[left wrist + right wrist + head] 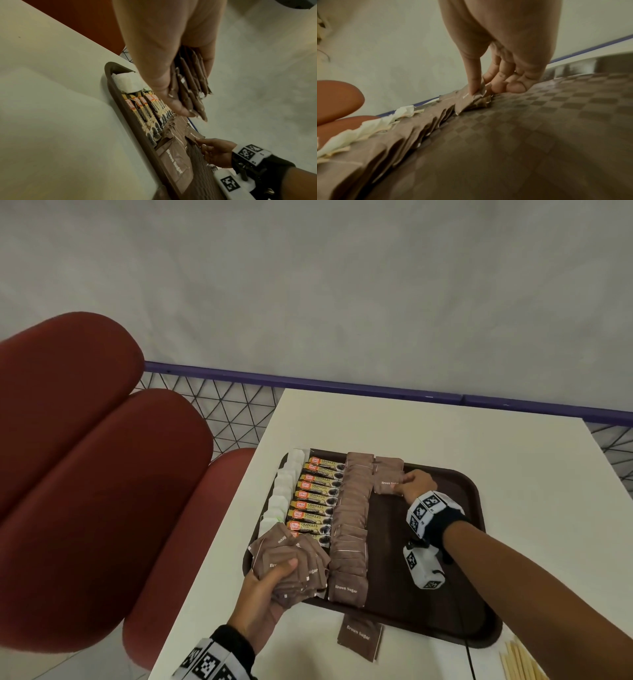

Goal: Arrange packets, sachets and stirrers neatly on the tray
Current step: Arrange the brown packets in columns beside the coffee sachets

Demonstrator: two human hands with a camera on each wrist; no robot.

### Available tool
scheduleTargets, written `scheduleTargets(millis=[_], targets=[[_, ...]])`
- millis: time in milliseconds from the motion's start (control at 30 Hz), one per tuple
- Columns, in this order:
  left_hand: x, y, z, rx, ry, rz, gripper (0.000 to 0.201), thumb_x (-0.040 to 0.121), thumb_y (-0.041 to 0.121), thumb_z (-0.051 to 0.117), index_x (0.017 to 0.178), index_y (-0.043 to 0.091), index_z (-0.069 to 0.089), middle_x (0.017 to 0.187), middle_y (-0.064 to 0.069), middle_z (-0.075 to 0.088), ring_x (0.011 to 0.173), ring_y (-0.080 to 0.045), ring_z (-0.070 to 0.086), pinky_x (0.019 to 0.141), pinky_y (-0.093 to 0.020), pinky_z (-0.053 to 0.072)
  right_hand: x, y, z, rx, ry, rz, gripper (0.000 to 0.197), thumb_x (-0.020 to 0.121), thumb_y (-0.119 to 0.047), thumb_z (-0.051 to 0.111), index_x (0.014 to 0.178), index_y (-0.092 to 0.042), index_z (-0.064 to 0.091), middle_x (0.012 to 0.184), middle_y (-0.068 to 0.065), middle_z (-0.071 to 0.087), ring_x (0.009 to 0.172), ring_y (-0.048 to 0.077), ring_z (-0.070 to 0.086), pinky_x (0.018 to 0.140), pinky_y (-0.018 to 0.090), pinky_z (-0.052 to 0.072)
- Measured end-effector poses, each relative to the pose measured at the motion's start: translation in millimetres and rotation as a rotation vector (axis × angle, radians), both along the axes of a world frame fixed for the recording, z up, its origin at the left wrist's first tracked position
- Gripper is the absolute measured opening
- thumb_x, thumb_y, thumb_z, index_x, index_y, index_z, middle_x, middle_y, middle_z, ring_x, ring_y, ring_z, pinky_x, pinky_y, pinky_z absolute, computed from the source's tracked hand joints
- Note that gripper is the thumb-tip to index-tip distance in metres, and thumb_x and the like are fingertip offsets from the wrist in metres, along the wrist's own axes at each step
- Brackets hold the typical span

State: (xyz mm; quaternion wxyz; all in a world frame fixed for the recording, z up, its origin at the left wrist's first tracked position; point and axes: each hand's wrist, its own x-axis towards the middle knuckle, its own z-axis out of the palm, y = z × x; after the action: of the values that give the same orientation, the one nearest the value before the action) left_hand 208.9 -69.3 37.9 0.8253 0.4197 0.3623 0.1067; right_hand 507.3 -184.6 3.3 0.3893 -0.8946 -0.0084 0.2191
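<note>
A dark brown tray (459, 587) lies on the white table. On it run rows of white sachets (281, 494), orange-and-black granules packets (317, 496) and overlapping brown sugar sachets (352, 525). My left hand (270, 580) grips a fanned bundle of brown sugar sachets (291, 556) over the tray's near left corner; the left wrist view shows the bundle (190, 86) edge-on in the palm. My right hand (416, 484) pinches the front brown sugar sachet (388, 484) of a short second row at the tray's far end; the thumb and fingers (474, 86) pinch that sachet (467, 100).
One loose brown sugar sachet (359, 637) lies on the table just in front of the tray. Wooden stirrers (520, 662) lie at the near right corner. Red cushioned seats (85, 474) stand left of the table. A purple rail (342, 383) with mesh runs behind it.
</note>
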Motion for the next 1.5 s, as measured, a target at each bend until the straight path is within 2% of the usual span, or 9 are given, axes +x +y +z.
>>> scheduleTargets(millis=[133,333,600,767,900,1000,1100,1233,1500], targets=[[-2.0,2.7,1.9,-0.003,-0.039,-0.022,0.025,0.083,0.000,0.055,0.105,0.007,0.065,0.098,-0.023,0.071,0.078,-0.033,0.071,0.063,-0.041,0.059,3.0,4.6,-9.2,-0.095,-0.020,0.060,0.025,0.080,-0.019,0.068,0.090,-0.010,0.047,0.111,0.019,0.058,0.085,0.026,0.052,0.071,0.030,0.039],[-3.0,4.8,1.6,0.013,-0.025,-0.028,0.025,0.086,0.001,0.053,0.107,0.010,0.064,0.100,-0.021,0.071,0.081,-0.033,0.071,0.065,-0.043,0.059,7.1,10.5,-16.3,-0.195,-0.078,0.089,0.032,0.081,-0.025,0.067,0.101,-0.005,0.051,0.114,0.021,0.056,0.110,0.036,0.050,0.093,0.044,0.045],[-0.9,2.3,4.4,-0.012,-0.014,-0.017,0.046,0.071,0.010,0.063,0.117,0.004,0.060,0.110,-0.025,0.067,0.099,-0.042,0.064,0.077,-0.050,0.056,-11.0,4.3,-4.5,-0.145,-0.275,0.001,0.047,0.081,-0.024,0.067,0.115,-0.002,0.045,0.122,0.020,0.049,0.118,0.035,0.039,0.093,0.041,0.038],[2.0,-3.6,5.4,-0.025,-0.013,-0.014,0.046,0.070,0.010,0.064,0.116,0.002,0.061,0.108,-0.026,0.067,0.092,-0.038,0.066,0.074,-0.047,0.057,-48.6,-9.0,18.7,0.003,-0.383,0.239,0.029,0.084,-0.021,0.062,0.107,-0.008,0.049,0.106,0.008,0.052,0.108,0.025,0.042,0.089,0.034,0.039],[3.8,-9.9,8.1,-0.025,-0.025,-0.034,0.032,0.079,0.004,0.060,0.110,0.001,0.063,0.100,-0.025,0.069,0.080,-0.034,0.070,0.068,-0.042,0.059,-100.0,-19.8,42.3,0.272,-0.134,0.471,0.012,0.087,-0.020,0.060,0.093,-0.016,0.050,0.087,-0.006,0.051,0.085,0.010,0.051,0.068,0.014,0.037],[6.3,-15.2,9.6,-0.018,-0.020,-0.038,0.025,0.085,0.001,0.055,0.108,0.004,0.064,0.100,-0.023,0.070,0.081,-0.032,0.070,0.069,-0.041,0.059,-132.5,-23.6,47.0,0.357,0.082,0.607,0.007,0.088,-0.024,0.059,0.092,-0.021,0.053,0.085,-0.011,0.052,0.075,-0.001,0.048,0.068,0.011,0.038],[9.3,-20.3,12.1,-0.020,-0.027,-0.054,0.025,0.086,0.000,0.054,0.108,0.005,0.065,0.100,-0.021,0.071,0.083,-0.032,0.070,0.069,-0.042,0.058,-149.6,-21.9,42.8,0.339,0.081,0.692,0.006,0.088,-0.023,0.060,0.088,-0.019,0.056,0.076,-0.012,0.052,0.068,-0.002,0.047,0.064,0.006,0.038],[9.9,-22.3,14.1,-0.025,-0.033,-0.057,0.025,0.086,0.000,0.053,0.109,0.006,0.064,0.102,-0.021,0.070,0.086,-0.031,0.070,0.069,-0.042,0.059,-152.1,-19.3,45.1,0.410,0.124,0.615,0.018,0.085,-0.015,0.064,0.073,-0.023,0.054,0.069,-0.008,0.052,0.056,-0.005,0.049,0.059,0.009,0.040],[11.8,-23.9,15.5,-0.015,-0.014,-0.053,0.034,0.082,0.005,0.058,0.116,0.003,0.061,0.107,-0.022,0.069,0.092,-0.034,0.069,0.084,-0.048,0.053,-154.2,-20.5,53.8,0.573,0.330,0.492,0.009,0.091,-0.010,0.055,0.084,-0.014,0.051,0.077,0.004,0.057,0.055,0.008,0.055,0.052,0.018,0.048]])
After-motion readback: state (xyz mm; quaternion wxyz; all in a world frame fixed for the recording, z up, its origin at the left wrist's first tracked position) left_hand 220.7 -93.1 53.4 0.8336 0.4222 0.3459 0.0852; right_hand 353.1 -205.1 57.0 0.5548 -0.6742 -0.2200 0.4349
